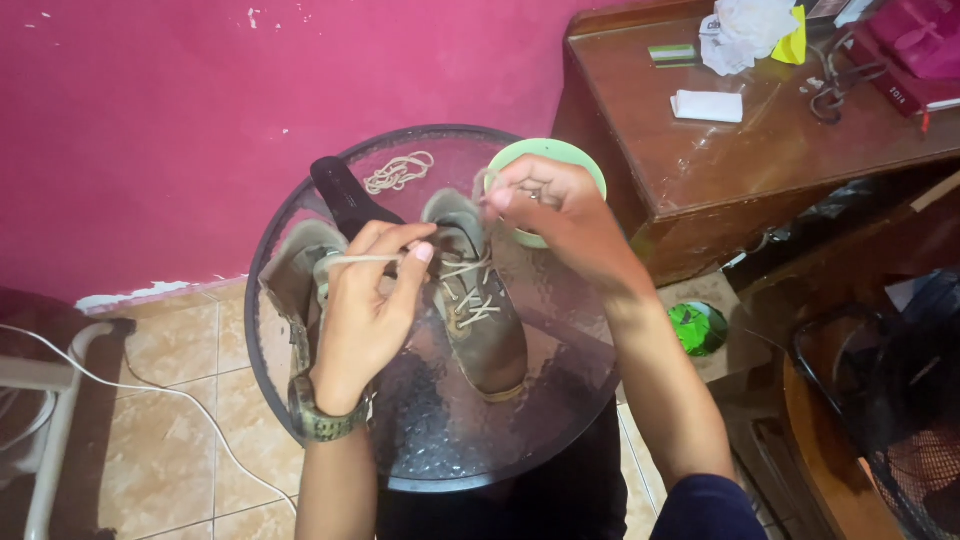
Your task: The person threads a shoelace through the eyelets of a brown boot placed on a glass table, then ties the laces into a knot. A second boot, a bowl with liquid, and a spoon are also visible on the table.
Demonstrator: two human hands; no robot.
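Cream lace [362, 259] runs nearly level across the middle of the frame, pinched at its left end by the fingers of the left hand [365, 315] and drawn toward the right hand [545, 205], whose fingers are pressed together on the other end, as far as shows. Between them the olive shoe [478, 295] lies on the round glass table [440, 440], its long axis running from upper left to lower right, toe toward the bottom. Both hands sit about equally close to its eyelets.

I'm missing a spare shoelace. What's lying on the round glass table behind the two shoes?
Behind the shoes on the glass table lie a loose coiled lace, a dark flat insole and a green bowl. The right hand covers the bowl's contents.
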